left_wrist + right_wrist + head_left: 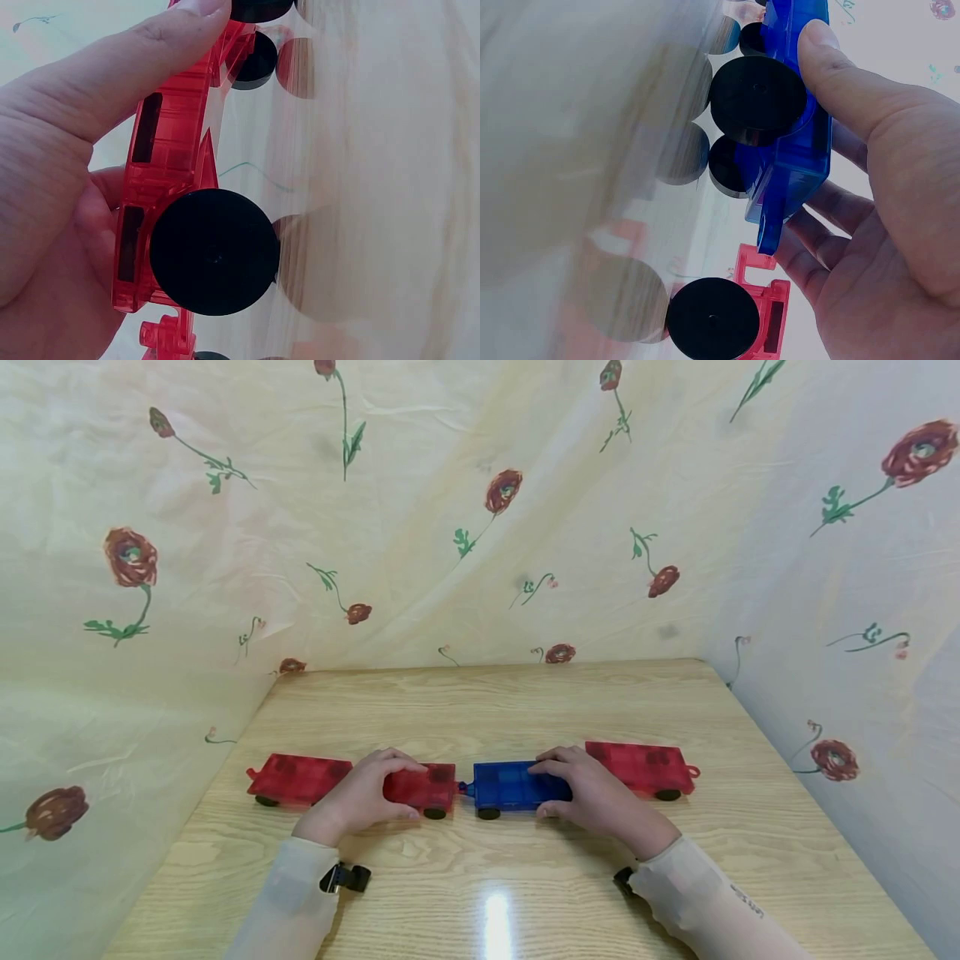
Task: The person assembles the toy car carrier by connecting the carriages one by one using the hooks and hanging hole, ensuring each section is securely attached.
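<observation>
Flat see-through toy wagons on black wheels stand in a row on the table. My left hand (362, 795) grips a red wagon (441, 785) left of centre, thumb along its near side. With thumb and fingers my right hand (592, 793) holds the blue wagon (504, 787) across its right part. The facing ends of these two meet at a small coupling (463, 787); whether it is hooked, I cannot tell. In the right wrist view, the blue wagon's loop (769, 232) hangs apart from a red wagon (776, 326).
One more red wagon (300, 777) stands at the row's left end, partly behind my left hand. The right-end red wagon (648, 767) has a ring on its outer end. Flowered cloth (420, 527) hangs around the wooden table (480, 702) at the back and sides.
</observation>
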`<state>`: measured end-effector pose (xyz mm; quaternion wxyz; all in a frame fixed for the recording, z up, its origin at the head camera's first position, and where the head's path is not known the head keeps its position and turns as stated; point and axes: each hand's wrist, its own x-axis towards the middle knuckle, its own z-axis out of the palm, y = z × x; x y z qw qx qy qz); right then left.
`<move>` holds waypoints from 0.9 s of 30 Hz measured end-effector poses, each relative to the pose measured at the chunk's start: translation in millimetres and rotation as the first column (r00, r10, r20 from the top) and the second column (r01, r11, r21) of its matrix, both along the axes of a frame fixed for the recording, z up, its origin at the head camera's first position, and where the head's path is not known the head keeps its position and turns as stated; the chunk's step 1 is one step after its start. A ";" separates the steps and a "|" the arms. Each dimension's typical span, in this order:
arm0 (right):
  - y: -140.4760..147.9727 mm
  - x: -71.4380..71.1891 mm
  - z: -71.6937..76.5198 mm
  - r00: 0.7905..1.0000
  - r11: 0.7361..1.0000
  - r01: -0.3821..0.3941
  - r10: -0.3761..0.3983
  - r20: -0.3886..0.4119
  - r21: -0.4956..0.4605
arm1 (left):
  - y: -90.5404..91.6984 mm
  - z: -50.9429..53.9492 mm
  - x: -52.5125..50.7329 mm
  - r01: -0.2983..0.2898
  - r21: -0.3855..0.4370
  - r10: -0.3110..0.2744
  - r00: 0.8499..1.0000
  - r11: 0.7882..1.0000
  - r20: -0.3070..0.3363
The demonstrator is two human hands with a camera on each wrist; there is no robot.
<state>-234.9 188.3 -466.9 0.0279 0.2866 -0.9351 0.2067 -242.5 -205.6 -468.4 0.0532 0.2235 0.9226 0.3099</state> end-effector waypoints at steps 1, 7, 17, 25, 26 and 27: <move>-0.1 0.1 0.0 1.000 1.000 0.000 0.000 0.002 -0.001 | -0.1 -0.1 0.1 0.001 0.000 -0.001 1.000 1.000 0.001; -0.1 0.3 0.7 1.000 1.000 -0.002 0.002 0.006 -0.004 | 0.0 0.4 0.3 0.003 0.002 -0.003 1.000 1.000 -0.002; -0.1 -0.9 -0.6 1.000 1.000 -0.012 0.012 0.011 -0.009 | -0.4 -2.8 -1.7 -0.004 0.001 0.004 1.000 1.000 -0.004; 0.8 -1.6 -1.8 1.000 1.000 -0.012 0.012 -0.002 0.000 | 0.0 -1.2 -1.3 0.008 0.013 -0.008 1.000 1.000 -0.006; 0.9 -1.7 -1.5 1.000 1.000 -0.014 0.014 -0.004 0.001 | 0.1 -0.8 -1.2 0.012 0.010 -0.012 1.000 1.000 -0.013; 1.0 -1.7 -1.1 1.000 1.000 -0.015 0.015 -0.009 0.005 | 0.2 -0.3 -1.4 0.012 0.004 -0.012 1.000 1.000 -0.015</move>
